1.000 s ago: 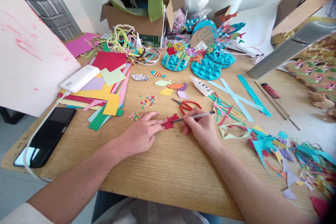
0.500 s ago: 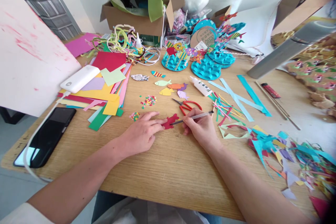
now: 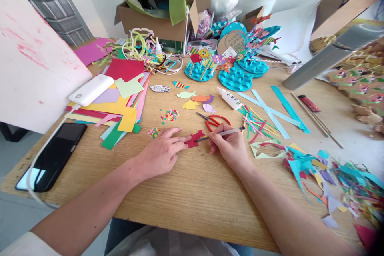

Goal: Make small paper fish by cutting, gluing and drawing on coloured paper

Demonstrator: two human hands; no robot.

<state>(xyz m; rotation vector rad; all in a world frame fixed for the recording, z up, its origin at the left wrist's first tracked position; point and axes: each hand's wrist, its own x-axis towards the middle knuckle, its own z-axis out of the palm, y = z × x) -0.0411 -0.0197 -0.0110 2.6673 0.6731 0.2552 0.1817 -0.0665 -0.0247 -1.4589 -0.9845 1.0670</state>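
Observation:
A small red paper cutout [image 3: 195,138] lies flat on the wooden table. The fingertips of my left hand [image 3: 163,150] rest on its left end, the fingers stretched out. My right hand [image 3: 229,144] grips a grey pen [image 3: 226,131], whose tip touches the cutout's right part. Just beyond are red-handled scissors [image 3: 220,120], open. Paper fish lie further back: a yellow one [image 3: 190,105], a green one [image 3: 186,95], an orange one [image 3: 201,98] and a lilac one [image 3: 209,108]. Small paper bits [image 3: 170,116] are heaped beyond my left hand.
Coloured paper sheets [image 3: 126,73], a white power bank [image 3: 91,89] and a black phone [image 3: 55,156] lie left. A glue bottle [image 3: 230,99], blue strips [image 3: 289,108] and paper scraps [image 3: 324,176] are right. Blue decorated discs [image 3: 235,79] and a cardboard box [image 3: 162,24] stand behind.

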